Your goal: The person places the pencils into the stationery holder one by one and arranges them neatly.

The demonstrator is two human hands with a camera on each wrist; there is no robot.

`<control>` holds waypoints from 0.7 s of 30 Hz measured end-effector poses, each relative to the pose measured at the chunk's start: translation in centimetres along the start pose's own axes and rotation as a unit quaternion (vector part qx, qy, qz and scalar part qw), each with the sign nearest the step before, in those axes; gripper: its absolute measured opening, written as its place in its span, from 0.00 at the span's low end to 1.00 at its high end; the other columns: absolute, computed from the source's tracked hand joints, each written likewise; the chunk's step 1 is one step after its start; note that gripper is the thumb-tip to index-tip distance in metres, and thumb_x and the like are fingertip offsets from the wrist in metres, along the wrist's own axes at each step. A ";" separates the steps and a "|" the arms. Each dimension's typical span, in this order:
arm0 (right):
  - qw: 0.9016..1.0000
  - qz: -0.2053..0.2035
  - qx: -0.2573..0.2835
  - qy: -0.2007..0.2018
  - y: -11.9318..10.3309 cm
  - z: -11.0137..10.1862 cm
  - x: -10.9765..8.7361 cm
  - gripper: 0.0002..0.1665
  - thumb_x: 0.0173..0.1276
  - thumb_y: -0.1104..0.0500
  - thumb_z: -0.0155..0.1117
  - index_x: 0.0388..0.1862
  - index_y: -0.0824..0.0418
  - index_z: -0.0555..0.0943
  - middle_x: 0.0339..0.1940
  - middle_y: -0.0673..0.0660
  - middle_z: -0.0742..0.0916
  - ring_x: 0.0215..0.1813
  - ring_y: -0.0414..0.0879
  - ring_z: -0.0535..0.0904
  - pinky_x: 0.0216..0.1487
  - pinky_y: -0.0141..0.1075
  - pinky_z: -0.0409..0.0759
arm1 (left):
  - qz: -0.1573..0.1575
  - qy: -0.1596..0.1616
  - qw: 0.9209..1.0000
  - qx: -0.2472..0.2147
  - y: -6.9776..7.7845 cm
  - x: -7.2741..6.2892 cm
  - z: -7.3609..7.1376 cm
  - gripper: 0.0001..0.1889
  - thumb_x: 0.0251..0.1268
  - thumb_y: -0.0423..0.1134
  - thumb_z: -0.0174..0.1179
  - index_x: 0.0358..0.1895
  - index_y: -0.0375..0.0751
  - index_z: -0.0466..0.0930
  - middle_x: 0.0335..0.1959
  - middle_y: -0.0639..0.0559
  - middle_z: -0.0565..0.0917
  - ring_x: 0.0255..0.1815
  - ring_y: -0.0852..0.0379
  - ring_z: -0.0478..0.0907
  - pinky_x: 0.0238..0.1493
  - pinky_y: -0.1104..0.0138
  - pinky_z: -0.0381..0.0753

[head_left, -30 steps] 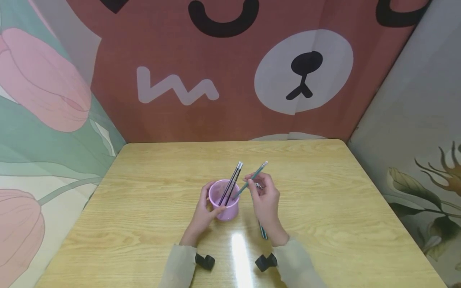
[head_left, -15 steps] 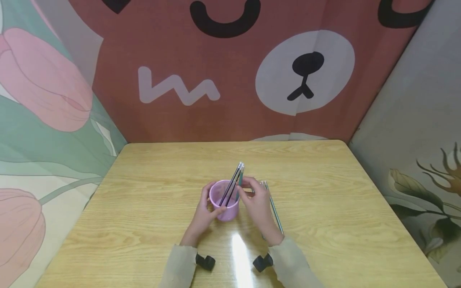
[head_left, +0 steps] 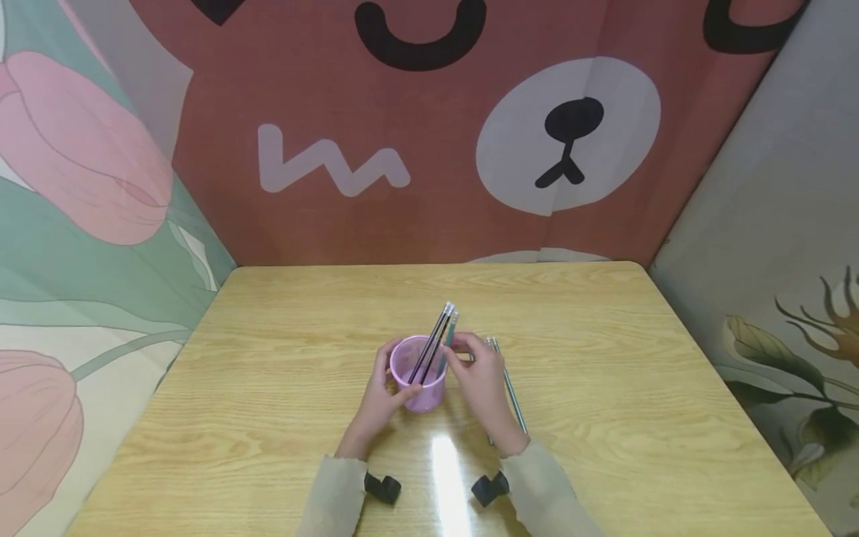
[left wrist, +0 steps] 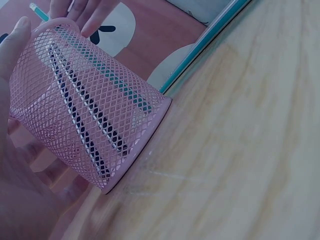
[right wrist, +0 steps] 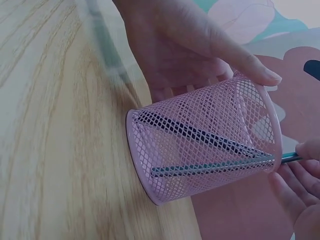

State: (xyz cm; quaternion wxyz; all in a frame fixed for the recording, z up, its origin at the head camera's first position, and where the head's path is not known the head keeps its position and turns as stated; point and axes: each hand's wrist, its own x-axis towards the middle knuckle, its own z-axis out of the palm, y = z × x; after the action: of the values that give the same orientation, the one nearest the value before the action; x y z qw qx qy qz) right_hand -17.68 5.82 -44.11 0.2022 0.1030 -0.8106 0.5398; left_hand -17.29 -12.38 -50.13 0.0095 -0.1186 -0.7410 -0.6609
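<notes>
A pink mesh pen cup (head_left: 426, 400) stands on the table, gripped round its side by my left hand (head_left: 374, 406). Its thumb lies over the near rim, as the right wrist view also shows of the left hand (right wrist: 175, 45). Two dark pencils (head_left: 429, 347) lean inside the cup, white ends up. Beside them is a teal pencil (head_left: 451, 328), pinched at the cup's right rim by thumb and fingers of my right hand (head_left: 485, 384). Through the mesh, the lower part of the teal pencil (left wrist: 117, 82) reaches down near the cup's base.
More teal pencils (head_left: 513, 391) lie on the wooden table (head_left: 282, 358), right of the cup and partly hidden by my right hand and wrist. A bear-print wall covering (head_left: 429, 224) rises behind the table's far edge. Floral panels (head_left: 80, 298) flank both sides.
My right hand has moved left to the cup, swinging the teal pencil from a rightward slant to nearly alongside the dark ones, then slightly lower. The left hand keeps its hold.
</notes>
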 end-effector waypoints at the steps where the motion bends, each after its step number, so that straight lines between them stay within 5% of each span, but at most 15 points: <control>1: 1.000 0.000 -0.003 0.001 0.0 0.0 0.0 0.10 0.61 0.65 0.68 0.41 0.66 0.82 0.37 0.62 0.89 0.40 0.52 0.88 0.36 0.25 0.85 | 0.001 0.001 1.000 0.002 0.0 0.0 0.0 0.43 0.56 0.36 0.69 0.73 0.47 0.54 0.68 0.39 0.66 0.66 0.38 0.67 0.65 0.43 0.72; 21: 0.996 0.066 -0.059 -0.033 1.1 -0.2 0.0 0.11 0.61 0.62 0.69 0.42 0.64 0.84 0.39 0.61 0.89 0.41 0.53 0.87 0.36 0.29 0.87 | 0.005 -0.006 1.000 -0.001 -0.1 0.0 -0.1 0.47 0.55 0.41 0.71 0.75 0.44 0.51 0.70 0.41 0.66 0.68 0.38 0.65 0.67 0.41 0.68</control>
State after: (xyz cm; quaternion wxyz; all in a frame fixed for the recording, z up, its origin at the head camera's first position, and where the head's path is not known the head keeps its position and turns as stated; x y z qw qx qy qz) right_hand -18.04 6.40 -44.94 0.1452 0.0552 -0.8521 0.4998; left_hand -17.27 -12.45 -50.19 0.0086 -0.1263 -0.7400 -0.6606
